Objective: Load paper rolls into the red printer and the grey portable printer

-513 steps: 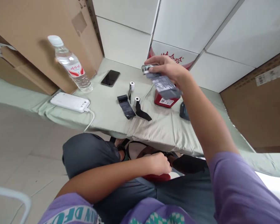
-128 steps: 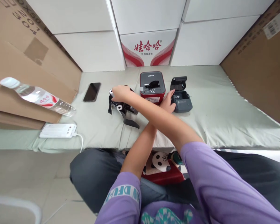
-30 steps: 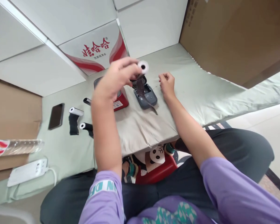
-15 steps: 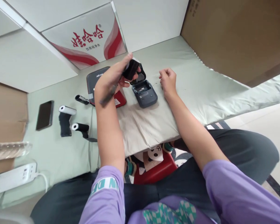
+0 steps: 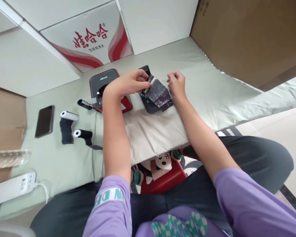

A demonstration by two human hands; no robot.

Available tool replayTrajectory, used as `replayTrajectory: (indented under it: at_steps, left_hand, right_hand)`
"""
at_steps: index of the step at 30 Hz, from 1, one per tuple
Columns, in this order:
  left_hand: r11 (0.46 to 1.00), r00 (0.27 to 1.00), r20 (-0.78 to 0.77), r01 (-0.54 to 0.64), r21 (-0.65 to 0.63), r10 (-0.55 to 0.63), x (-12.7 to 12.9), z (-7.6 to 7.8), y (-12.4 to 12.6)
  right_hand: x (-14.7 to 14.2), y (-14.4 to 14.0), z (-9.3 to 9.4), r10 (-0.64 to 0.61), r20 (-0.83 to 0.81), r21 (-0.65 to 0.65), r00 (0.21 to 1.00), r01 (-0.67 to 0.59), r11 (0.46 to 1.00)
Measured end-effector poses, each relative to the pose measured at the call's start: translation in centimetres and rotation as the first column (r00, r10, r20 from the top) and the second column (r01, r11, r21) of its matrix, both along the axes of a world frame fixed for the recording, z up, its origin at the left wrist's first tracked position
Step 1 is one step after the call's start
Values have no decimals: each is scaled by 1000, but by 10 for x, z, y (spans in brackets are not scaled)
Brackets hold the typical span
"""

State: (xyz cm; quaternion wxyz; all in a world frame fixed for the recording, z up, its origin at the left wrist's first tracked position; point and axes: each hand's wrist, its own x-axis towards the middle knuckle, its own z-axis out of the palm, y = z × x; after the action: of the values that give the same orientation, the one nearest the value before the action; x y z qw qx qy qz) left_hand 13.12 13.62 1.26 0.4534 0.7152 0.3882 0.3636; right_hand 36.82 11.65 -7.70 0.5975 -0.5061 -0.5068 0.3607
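My left hand pinches a roll of thermal paper whose loose dark printed strip drapes over a small portable printer. The printer's lid stands raised behind my fingers. Most of the roll and the paper compartment are hidden by the hand and strip. Just right of the strip, my right hand rests on the cloth, its fingers curled in with nothing visible in them. Beneath my left wrist sits a dark case with red sides, partly covered.
Left of the case lie a black-and-silver roll, a white paper roll, another roll with a dark strip and a phone. A white power bank with a cable lies front left. Cardboard boxes flank the surface.
My left hand has turned over and lowered the paper roll to the printer. Its dark strip now hangs across the printer's front. My right hand has stayed almost still.
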Motion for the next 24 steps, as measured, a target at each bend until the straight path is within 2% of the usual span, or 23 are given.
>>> replayTrajectory:
  at_steps: [3, 5, 7, 10, 14, 16, 17, 18, 19, 20, 22, 24]
  left_hand:
    - [988, 981, -192, 54, 143, -26, 1, 1, 7]
    - [971, 924, -382, 117, 210, -29, 4, 6, 9]
    - [964, 871, -491, 129, 234, 2, 9, 8, 9]
    - [954, 855, -519, 134, 269, 26, 15, -2, 11]
    - [952, 918, -396, 105, 286, 18, 21, -22, 14]
    - [961, 938, -342, 46, 274, 52, 26, -19, 7]
    - [965, 921, -380, 21, 262, 83, 29, -12, 0]
    - [967, 890, -443, 8, 256, 110, 33, -2, -8]
    - [970, 812, -561, -23, 242, 159, 37, 9, -17]
    - [971, 681, -703, -57, 232, 208, 42, 22, -27]
    - [971, 484, -845, -40, 237, 227, 49, 45, -44]
    - [970, 387, -894, -8, 242, 226, 54, 58, -55]
  right_hand:
    - [-4, 1, -3, -144, -67, -27, 987, 143, 989]
    - [-5, 3, -6, -152, -71, -33, 986, 150, 988]
    - [-5, 5, -9, -134, -36, -20, 990, 133, 991]
    - [-4, 5, -9, -120, 20, 1, 993, 120, 993]
    - [-4, 5, -7, -125, 25, -1, 992, 125, 992]
    - [-5, 5, -8, -112, 17, -7, 994, 112, 994]
    - [-5, 5, -8, -112, 4, -13, 994, 112, 994]
    - [-5, 4, -7, -116, -14, -20, 993, 116, 993]
    - [-6, 4, -7, -125, -35, -27, 991, 124, 992]
    - [-6, 4, -6, -136, -54, -35, 989, 134, 990]
    - [-7, 3, -5, -152, -76, -47, 985, 149, 988]
    - [-8, 2, -4, -159, -81, -55, 984, 155, 986]
